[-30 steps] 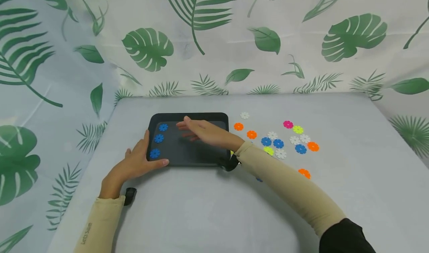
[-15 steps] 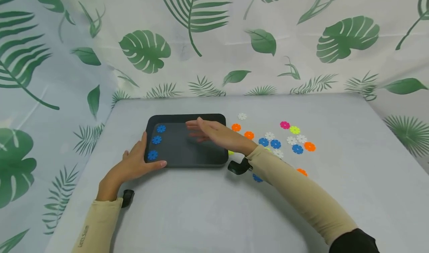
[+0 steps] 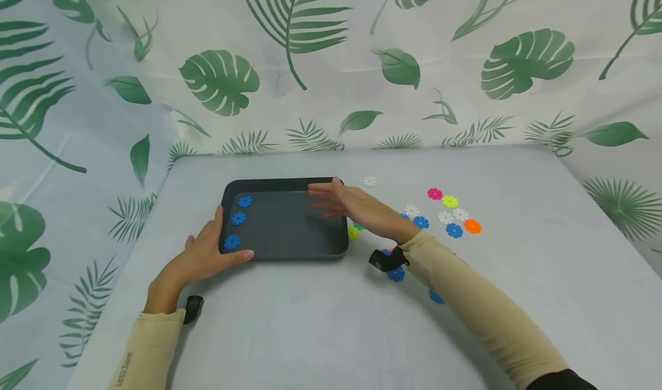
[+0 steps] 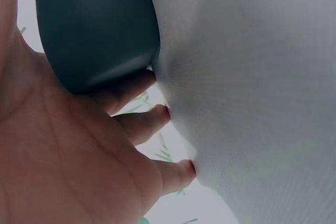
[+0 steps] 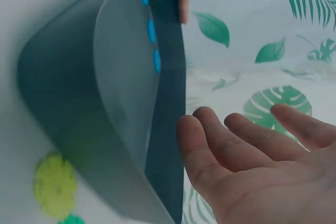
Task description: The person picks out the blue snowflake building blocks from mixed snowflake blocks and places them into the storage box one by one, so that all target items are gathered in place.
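Observation:
A dark grey rectangular tray (image 3: pixel 284 235) lies on the table. Along its left side sit three blue flower-shaped discs (image 3: pixel 238 218) in a column. My left hand (image 3: pixel 195 258) rests against the tray's near left corner, fingers along the left side and thumb along the front edge. In the left wrist view, fingertips (image 4: pixel 186 167) touch the tablecloth beside the tray. My right hand (image 3: pixel 364 211) hovers over the tray's right rim, fingers extended and palm turned toward the tray. Nothing shows in it in the right wrist view.
Right of the tray, several loose flower discs are scattered: a pink one (image 3: pixel 435 194), an orange one (image 3: pixel 473 226), yellow, white and blue ones. A yellow disc (image 5: pixel 55 186) lies close to the tray's right side. My right forearm covers part of the scatter. Leaf-printed cloth (image 3: pixel 310 103) hangs behind.
My right hand has moved right, from above the tray's middle to its right rim. The left hand and the three blue discs stay put; the head view has shifted slightly.

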The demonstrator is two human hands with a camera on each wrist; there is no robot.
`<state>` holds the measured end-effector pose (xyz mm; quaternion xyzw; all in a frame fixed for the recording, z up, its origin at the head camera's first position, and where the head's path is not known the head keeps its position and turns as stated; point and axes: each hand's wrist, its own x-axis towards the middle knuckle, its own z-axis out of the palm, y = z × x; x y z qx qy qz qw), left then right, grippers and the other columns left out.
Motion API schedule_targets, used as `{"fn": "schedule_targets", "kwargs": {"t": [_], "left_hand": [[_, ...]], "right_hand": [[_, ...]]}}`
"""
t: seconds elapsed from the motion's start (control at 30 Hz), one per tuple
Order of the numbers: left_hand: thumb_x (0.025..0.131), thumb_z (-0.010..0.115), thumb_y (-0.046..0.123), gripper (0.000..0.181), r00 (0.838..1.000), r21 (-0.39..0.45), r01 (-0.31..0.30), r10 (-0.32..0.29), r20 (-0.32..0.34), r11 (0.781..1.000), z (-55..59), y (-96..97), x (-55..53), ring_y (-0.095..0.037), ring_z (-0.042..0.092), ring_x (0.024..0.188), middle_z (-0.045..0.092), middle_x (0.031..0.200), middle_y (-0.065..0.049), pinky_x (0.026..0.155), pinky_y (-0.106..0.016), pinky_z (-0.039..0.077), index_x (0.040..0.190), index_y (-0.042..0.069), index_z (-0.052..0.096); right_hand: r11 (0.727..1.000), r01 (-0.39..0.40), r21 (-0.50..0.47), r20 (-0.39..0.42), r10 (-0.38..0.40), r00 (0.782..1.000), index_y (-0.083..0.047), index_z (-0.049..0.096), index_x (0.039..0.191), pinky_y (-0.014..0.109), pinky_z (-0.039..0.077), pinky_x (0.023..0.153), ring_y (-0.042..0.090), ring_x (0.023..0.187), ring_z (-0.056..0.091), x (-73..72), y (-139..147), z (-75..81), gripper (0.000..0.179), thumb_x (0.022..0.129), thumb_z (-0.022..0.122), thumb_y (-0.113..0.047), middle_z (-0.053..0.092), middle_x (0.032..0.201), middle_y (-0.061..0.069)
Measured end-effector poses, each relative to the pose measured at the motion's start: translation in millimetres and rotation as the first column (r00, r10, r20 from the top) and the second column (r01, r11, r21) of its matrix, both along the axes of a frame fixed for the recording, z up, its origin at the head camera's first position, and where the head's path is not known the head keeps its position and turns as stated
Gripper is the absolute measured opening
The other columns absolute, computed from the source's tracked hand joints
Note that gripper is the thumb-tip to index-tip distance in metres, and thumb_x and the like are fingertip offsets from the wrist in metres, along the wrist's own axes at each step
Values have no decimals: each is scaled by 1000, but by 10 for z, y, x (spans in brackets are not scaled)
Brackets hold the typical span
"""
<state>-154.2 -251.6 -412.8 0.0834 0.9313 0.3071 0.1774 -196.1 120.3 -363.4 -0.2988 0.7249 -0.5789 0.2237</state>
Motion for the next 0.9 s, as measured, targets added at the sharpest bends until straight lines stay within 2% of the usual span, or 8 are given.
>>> {"fn": "schedule_targets", "kwargs": {"t": [0.2,0.3,0.5,0.67,0.73,0.9], "left_hand": [[91,75,66,138,1000,0,3,-3,1,1000,5,0,13,-57,3,157,0,171,-39,115,-81,-5,166,0,-19],[90,76,66,139,1000,-2,5,-5,0,1000,6,-3,21,-58,3,157,0,171,-39,115,-82,-5,166,-1,-20],[91,76,65,138,1000,-4,8,-8,-6,1000,-4,5,11,-58,3,157,1,171,-38,115,-82,-5,167,-2,-18],[91,76,65,138,1000,0,4,-4,-4,1000,-10,5,8,-58,3,157,0,171,-38,115,-82,-5,166,-1,-18],[91,76,65,138,1000,-1,3,-3,-3,1000,-16,2,8,-58,3,157,0,171,-39,115,-82,-5,166,-1,-19],[91,76,64,137,1000,5,7,-7,-7,1000,-18,7,3,-57,3,157,0,172,-37,115,-82,-5,166,-1,-19]], "right_hand": [[998,48,34,-19,-47,999,-17,43,166,48,42,118,30,147,51,41,182,15,66,116,24,-56,48,164,0],[998,55,31,-31,-54,998,-15,44,165,48,44,117,30,146,52,56,278,21,65,117,28,-55,48,164,1],[997,73,36,-52,-72,996,-9,44,165,53,44,116,33,143,55,116,442,41,55,119,38,-39,48,164,6],[989,118,86,-47,-114,992,-11,45,164,59,44,115,30,140,58,171,578,22,52,117,48,-33,48,164,6],[986,128,107,-39,-125,991,-14,47,164,56,46,113,30,139,59,201,641,16,53,114,56,-31,49,164,6],[986,123,112,-2,-124,992,-19,50,162,43,53,106,40,141,56,289,795,15,61,106,72,-20,47,165,8]]}}
